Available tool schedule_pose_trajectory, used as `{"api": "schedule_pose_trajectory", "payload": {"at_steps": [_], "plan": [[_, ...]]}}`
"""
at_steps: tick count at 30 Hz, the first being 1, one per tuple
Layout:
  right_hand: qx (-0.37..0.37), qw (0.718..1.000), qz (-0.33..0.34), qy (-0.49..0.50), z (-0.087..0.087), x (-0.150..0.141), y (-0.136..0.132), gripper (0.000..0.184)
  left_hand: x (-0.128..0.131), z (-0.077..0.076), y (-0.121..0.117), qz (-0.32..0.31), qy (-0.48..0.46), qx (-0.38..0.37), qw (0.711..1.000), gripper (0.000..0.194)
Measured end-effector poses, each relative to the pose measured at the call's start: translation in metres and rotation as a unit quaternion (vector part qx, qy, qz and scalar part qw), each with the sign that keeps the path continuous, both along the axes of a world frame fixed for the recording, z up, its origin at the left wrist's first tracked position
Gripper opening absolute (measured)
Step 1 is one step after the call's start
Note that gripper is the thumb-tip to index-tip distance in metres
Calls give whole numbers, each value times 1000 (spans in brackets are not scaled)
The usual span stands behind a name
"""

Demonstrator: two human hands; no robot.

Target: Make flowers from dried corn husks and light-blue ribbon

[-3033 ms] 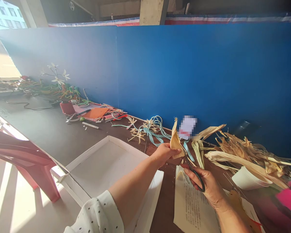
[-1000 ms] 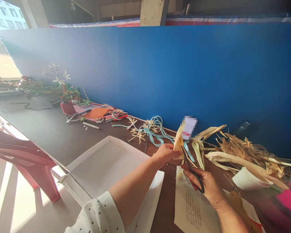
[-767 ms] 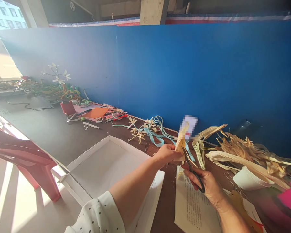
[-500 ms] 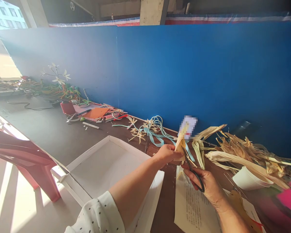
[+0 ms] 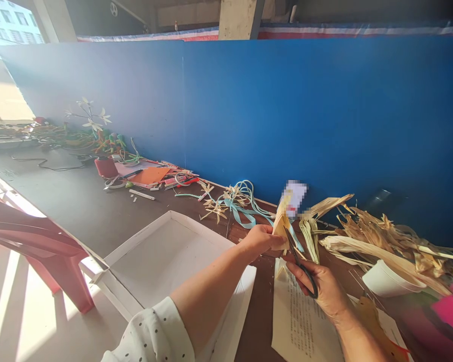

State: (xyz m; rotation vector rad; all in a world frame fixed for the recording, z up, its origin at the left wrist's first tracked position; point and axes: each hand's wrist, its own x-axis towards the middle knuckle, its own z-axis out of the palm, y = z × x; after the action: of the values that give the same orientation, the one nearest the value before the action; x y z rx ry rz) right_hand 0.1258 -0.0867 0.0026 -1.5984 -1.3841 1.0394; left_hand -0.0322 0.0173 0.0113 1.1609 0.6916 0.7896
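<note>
Printed sheet (image 5: 300, 322) illegible; pixelated card (image 5: 298, 193) likewise unreadable

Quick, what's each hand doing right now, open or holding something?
Left hand: closed, pinching a piece of dry husk.
Right hand: closed, holding scissors, blades at the husk.

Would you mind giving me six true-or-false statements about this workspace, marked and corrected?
1. The left hand holds a piece of dried husk. True.
2. The clothing in view is plain black. False: the sleeve is pale with dark dots.
3. The right hand holds scissors. True.
4. The backdrop is red. False: the tall board behind the table is blue.
5. A printed sheet lies to the right of the white tray. True.
6. All coloured paper here is green. False: an orange sheet lies near the board.
</note>
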Motion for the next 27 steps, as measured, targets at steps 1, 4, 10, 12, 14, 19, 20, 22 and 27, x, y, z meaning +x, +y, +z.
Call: {"api": "schedule_pose_trajectory", "payload": {"at_steps": [1, 4, 10, 12, 14, 19, 20, 22, 27], "plan": [[3, 1000, 0, -2, -1, 1, 0, 32, 0, 0, 0, -2, -3, 0, 1000, 27], [10, 1000, -2, -6, -5, 3, 1, 35, -1, -1, 0, -4, -6, 7, 1000, 27], [16, 1000, 4, 3, -7, 5, 1, 34, -1, -2, 0, -13, 17, 9, 1000, 28], [23, 1000, 11, -7, -5, 3, 1, 33, 0, -2, -1, -22, 25, 8, 999, 28], [32, 999, 13, -20, -2, 1, 1, 34, 0, -2, -2, -32, 17, 8, 999, 28], [42, 999, 13, -24, 3, -4, 1, 37, 2, -4, -2, -34, -7, 8, 999, 29], [43, 999, 12, -24, 3, -4, 1, 36, 3, -5, -2, -35, -13, 4, 999, 31], [46, 999, 10, -19, 3, -4, 0, 35, 4, -7, 0, -38, -25, -2, 999, 33], [45, 999, 3, -12, 3, -4, 0, 34, 4, -9, 0, -46, -40, -2, 998, 32]]}}
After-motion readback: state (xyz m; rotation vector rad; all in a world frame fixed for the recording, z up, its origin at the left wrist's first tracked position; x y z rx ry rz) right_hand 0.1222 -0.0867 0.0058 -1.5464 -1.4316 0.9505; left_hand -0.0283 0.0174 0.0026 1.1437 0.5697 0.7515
